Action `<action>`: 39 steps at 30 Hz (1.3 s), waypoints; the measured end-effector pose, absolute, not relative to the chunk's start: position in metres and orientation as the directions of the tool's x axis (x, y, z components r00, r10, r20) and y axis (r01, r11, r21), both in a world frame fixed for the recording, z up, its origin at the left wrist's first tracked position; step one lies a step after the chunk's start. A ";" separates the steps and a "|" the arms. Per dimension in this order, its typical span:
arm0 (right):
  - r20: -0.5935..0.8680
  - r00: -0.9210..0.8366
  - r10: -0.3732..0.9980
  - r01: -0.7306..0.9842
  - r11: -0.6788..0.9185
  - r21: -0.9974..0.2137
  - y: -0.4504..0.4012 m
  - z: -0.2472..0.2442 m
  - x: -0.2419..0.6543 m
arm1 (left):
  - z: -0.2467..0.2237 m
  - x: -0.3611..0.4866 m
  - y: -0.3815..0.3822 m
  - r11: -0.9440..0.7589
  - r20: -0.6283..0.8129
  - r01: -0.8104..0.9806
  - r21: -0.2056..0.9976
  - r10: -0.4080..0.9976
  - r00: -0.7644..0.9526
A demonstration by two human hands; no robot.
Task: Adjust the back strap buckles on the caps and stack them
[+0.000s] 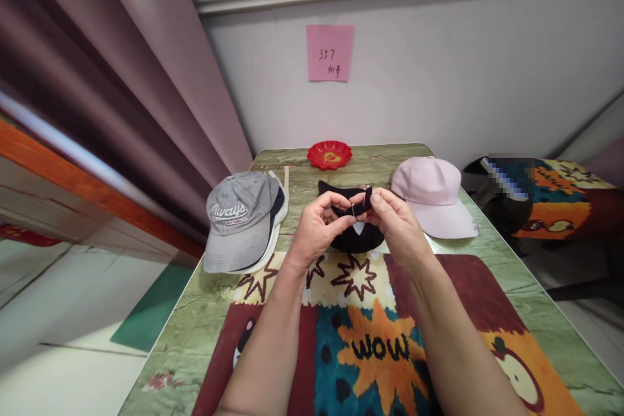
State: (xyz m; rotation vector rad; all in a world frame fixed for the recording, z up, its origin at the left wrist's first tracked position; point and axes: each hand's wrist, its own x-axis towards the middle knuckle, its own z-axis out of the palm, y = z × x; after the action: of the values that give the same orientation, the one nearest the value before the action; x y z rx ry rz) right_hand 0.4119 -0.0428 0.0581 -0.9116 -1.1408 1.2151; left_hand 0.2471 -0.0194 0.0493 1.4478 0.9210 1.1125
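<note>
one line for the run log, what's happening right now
left hand: on black cap strap | right hand: same strap | gray cap: left | pink cap: right

Green wood-look bench (pixel 182 338). Red scalloped dish (pixel 329 155), gold design inside, at middle of far edge. Grey cap (pixel 238 211) reading "Always", atop dark and white headwear, by left edge. Pale pink cap (pixel 428 183) by right edge. Colourful "WOW" mat (pixel 380 351) toward near edge. Pink note (pixel 330 53), "357", on wall (pixel 414 65) behind. Mauve curtain (pixel 166 58) beyond left edge.
</note>
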 end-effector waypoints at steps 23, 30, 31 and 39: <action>0.194 0.133 0.972 0.115 0.179 -0.977 -0.043 0.055 0.420 | 0.050 0.245 -0.016 -0.426 0.373 0.168 0.889 0.887 0.273; 0.334 0.136 0.933 0.431 0.248 -0.868 -0.047 0.060 0.420 | 0.054 0.247 -0.019 -0.483 0.403 0.230 0.845 0.857 0.320; 0.338 0.142 0.930 0.441 0.246 -0.863 -0.047 0.061 0.420 | 0.054 0.247 -0.019 -0.487 0.405 0.234 0.841 0.855 0.323; 0.343 0.122 0.932 0.478 0.247 -0.843 -0.046 0.060 0.419 | 0.052 0.247 -0.018 -0.513 0.420 0.246 0.822 0.839 0.345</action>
State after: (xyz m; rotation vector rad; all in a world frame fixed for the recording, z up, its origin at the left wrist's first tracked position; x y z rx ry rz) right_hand 0.4191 -0.0462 0.0605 -1.3801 -1.5085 0.5642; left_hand 0.2473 -0.0184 0.0524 1.9534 0.9456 1.1553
